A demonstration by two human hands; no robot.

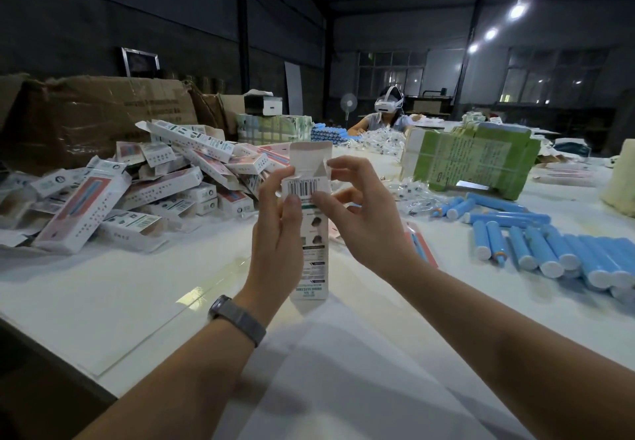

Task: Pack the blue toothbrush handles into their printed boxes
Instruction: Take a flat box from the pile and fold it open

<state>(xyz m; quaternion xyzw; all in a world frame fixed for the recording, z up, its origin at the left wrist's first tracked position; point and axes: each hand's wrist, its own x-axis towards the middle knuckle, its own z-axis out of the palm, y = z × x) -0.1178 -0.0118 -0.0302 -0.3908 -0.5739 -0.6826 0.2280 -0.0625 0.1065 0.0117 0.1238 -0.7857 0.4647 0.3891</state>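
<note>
Above the white counter [103, 302], upright printed white cardboard box [311, 268] gripped by left hand [278, 233]; right hand [364, 219] fingers [338, 168] pinching its open top flap (blue cylindrical toothbrush handles [549, 250] well right).

Both forearms are showing bare up to the frame's lower edge, with no sleeves covering them. The left hand [276, 233] is wearing a dark grey watch [237, 317] with a ribbed strap at the wrist; the right hand [364, 219] is wearing nothing.
</note>
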